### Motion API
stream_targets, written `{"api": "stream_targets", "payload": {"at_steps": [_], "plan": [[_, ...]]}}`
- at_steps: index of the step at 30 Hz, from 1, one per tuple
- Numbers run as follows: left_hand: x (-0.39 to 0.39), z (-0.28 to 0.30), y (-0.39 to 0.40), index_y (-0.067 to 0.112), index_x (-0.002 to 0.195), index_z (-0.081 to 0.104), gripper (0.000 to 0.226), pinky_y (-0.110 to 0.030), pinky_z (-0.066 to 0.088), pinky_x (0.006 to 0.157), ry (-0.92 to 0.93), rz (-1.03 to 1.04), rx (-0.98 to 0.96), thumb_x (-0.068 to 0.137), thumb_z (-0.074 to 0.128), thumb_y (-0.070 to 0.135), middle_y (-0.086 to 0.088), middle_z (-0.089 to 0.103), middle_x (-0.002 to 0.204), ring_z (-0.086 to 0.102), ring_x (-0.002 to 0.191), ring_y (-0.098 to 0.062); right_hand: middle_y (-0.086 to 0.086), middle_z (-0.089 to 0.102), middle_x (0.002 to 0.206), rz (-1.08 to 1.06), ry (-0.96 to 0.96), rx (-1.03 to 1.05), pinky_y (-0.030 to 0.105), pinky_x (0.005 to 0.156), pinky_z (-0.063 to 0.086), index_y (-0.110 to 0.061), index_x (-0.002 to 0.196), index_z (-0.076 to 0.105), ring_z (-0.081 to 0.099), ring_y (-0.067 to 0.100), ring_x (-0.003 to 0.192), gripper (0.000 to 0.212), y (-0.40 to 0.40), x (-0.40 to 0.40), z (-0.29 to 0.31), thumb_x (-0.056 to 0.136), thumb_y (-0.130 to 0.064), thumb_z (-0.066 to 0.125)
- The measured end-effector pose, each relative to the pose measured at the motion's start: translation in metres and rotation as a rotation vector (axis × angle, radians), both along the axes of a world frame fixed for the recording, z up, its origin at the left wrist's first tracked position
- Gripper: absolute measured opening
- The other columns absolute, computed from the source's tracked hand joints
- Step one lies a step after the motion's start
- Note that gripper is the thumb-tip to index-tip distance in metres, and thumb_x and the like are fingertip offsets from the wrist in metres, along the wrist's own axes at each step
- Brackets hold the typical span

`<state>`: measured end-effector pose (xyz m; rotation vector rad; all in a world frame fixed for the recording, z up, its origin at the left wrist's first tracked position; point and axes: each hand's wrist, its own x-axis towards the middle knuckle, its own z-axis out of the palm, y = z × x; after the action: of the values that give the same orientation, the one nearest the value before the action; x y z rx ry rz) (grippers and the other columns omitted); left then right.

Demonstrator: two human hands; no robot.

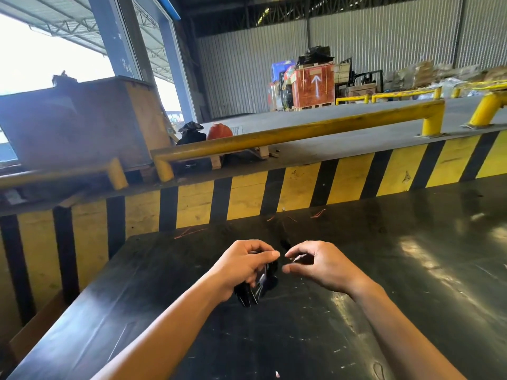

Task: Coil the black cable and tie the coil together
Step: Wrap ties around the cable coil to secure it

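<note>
Gripping the bundled black cable (pixel 259 281), the left hand (pixel 244 266) is holding the coil just above the dark bench (pixel 411 270), fingers curled around it and thumb lying across the top. The right hand (pixel 318 266) is hovering just beside it, thumb and forefinger nearly closed on something thin and pale; whether that is a tie or a free cable end is too small to tell.

Several things are looking risky from here. The coil is sitting half out of the left palm, its lower loops hanging free below the heel of the hand, so any easing of the fingers is likely to let the loops spring apart. The piece in the right fingertips is so slight that it is likely to slip out as it is being threaded. Black cable against a black top is also making a dropped end hard to find.

The bench surface is looking glossy and scuffed, catching window glare on the right and carrying fine scratches and a few thin reddish wire scraps (pixel 189 232) near its far edge. Behind it, a yellow-and-black striped barrier (pixel 348 182) is running across the view, topped by a yellow guard rail (pixel 301 130). Beyond, a warehouse floor is stretching back to corrugated walls, with stacked crates (pixel 314 83) against them and a large wooden box (pixel 82 122) by the open bay.
</note>
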<state>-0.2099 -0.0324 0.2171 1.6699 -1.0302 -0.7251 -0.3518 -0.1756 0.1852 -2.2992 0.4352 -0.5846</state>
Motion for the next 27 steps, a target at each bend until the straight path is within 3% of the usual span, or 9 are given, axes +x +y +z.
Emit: {"api": "stream_targets", "payload": {"at_steps": [3,6,8,11,14,18,21,24,27], "plan": [[-0.004,0.010,0.001,0.016,0.088,0.073,0.015,-0.020,0.035,0.039,0.091,-0.116,0.061,0.084,0.070,0.030,0.004,0.046,0.053,0.032,0.035,-0.005,-0.015,0.065,0.089,0.180,0.109,-0.007,0.007,0.067,0.043,-0.026,0.093,0.073,0.061,-0.002,0.081,0.027,0.006,0.006,0.005,0.076,-0.048,0.072],[-0.004,0.015,0.001,0.017,0.096,0.072,0.019,-0.020,0.039,0.041,0.147,-0.153,0.040,0.080,0.074,0.027,0.005,0.050,0.054,0.034,0.038,-0.005,-0.014,0.066,0.070,0.217,0.020,0.053,0.011,0.057,0.041,-0.023,0.081,0.073,0.059,-0.002,0.064,0.017,0.008,0.008,0.005,0.081,-0.041,0.070],[0.000,0.014,0.003,0.019,0.107,0.068,0.038,-0.022,0.048,0.051,0.180,-0.153,-0.012,0.071,0.080,0.024,0.004,0.062,0.060,0.048,0.045,-0.008,-0.014,0.067,0.064,0.211,-0.051,0.162,0.012,0.057,0.040,-0.024,0.078,0.072,0.058,-0.003,0.060,0.012,0.009,0.007,0.005,0.082,-0.035,0.071],[0.002,0.005,0.006,0.020,0.116,0.063,0.059,-0.027,0.056,0.074,0.177,-0.115,-0.100,0.061,0.085,0.024,0.002,0.076,0.085,0.072,0.081,-0.016,-0.002,0.068,0.066,0.104,-0.150,0.215,0.029,0.060,0.044,-0.019,0.079,0.074,0.058,0.007,0.062,0.020,0.007,0.005,0.005,0.083,-0.037,0.069],[-0.001,-0.009,0.007,0.014,0.111,0.065,0.053,-0.031,0.058,0.078,0.265,-0.044,-0.199,0.062,0.082,0.023,0.000,0.076,0.085,0.072,0.087,-0.018,0.013,0.073,0.076,-0.004,-0.249,0.315,0.046,0.073,0.050,-0.013,0.078,0.075,0.062,0.018,0.070,0.024,0.004,0.004,0.007,0.083,-0.035,0.068],[-0.002,-0.013,0.004,0.007,0.103,0.068,0.030,-0.033,0.060,0.074,0.448,0.035,-0.304,0.073,0.072,0.007,-0.006,0.074,0.082,0.070,0.078,-0.017,0.001,0.074,0.073,-0.022,-0.201,0.305,0.035,0.072,0.050,-0.018,0.076,0.076,0.064,0.009,0.068,0.023,0.004,0.003,0.007,0.082,-0.040,0.069],[0.002,-0.009,0.005,0.006,0.105,0.066,0.023,-0.032,0.060,0.070,0.421,0.084,-0.278,0.084,0.064,0.000,-0.006,0.072,0.079,0.070,0.073,-0.016,-0.006,0.075,0.079,-0.098,-0.178,0.179,0.024,0.073,0.051,-0.024,0.081,0.076,0.067,0.003,0.076,0.022,-0.004,-0.004,0.013,0.080,-0.044,0.069],[0.004,-0.007,0.006,0.005,0.106,0.065,0.022,-0.033,0.061,0.069,0.381,0.141,-0.229,0.085,0.064,0.001,-0.009,0.070,0.086,0.069,0.074,-0.017,-0.008,0.074,0.087,-0.221,-0.341,0.158,0.017,0.072,0.051,-0.024,0.089,0.075,0.067,0.003,0.083,0.009,-0.012,-0.015,0.026,0.084,-0.029,0.069],[0.004,-0.007,0.003,0.004,0.105,0.064,0.020,-0.033,0.061,0.069,0.369,0.165,-0.204,0.085,0.065,0.002,-0.014,0.069,0.092,0.069,0.075,-0.017,-0.010,0.074,0.082,-0.119,-0.420,0.236,0.009,0.065,0.049,-0.030,0.087,0.075,0.067,0.000,0.079,0.014,0.002,-0.018,0.035,0.081,-0.017,0.071]]}}
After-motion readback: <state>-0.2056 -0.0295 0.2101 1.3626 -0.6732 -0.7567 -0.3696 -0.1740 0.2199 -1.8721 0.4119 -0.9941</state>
